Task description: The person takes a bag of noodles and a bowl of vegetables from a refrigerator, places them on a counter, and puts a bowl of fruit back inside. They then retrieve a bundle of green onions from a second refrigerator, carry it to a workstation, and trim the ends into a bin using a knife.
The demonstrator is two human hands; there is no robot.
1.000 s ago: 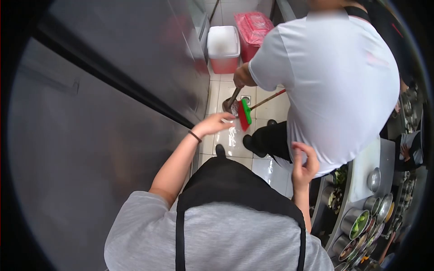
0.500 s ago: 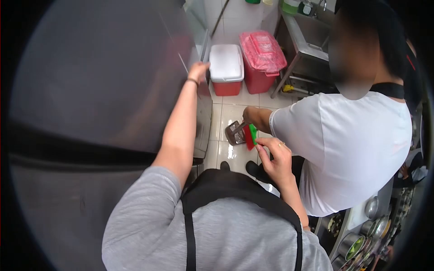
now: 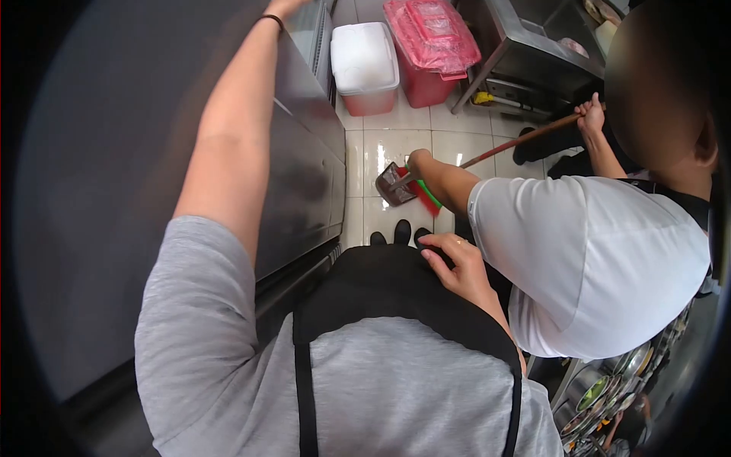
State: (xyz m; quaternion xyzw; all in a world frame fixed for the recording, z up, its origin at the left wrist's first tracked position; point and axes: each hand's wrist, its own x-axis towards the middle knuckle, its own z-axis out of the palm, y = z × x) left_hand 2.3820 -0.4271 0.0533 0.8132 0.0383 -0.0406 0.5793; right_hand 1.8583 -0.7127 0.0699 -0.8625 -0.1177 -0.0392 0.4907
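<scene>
My left hand (image 3: 286, 7) reaches to the top of the view at the edge of a large grey metal door panel (image 3: 129, 152). The frame cuts it off, so its fingers are hidden. A dark band circles that wrist. In front of my black apron (image 3: 373, 286), my right hand (image 3: 457, 265) hangs with fingers loosely bent, thumb and forefinger apart, holding nothing. Beyond it, a co-worker's hand (image 3: 418, 159) grips the upright handle of a dustpan (image 3: 393, 185). A red and green broom head (image 3: 428, 199) touches the floor beside the pan.
A co-worker in a white shirt (image 3: 586, 251) bends close on my right. Another hand (image 3: 591, 116) holds the broom handle (image 3: 525, 142). Ahead stand a white-lidded bin (image 3: 364, 59), a red bin (image 3: 429, 87) and a metal sink stand (image 3: 518, 34). Pots (image 3: 588, 387) line the lower right.
My left hand has moved up and left in the view, and more of the steel cabinet shows. The co-worker has shifted right; the broom handle has come into sight. My right hand stays near my apron.
</scene>
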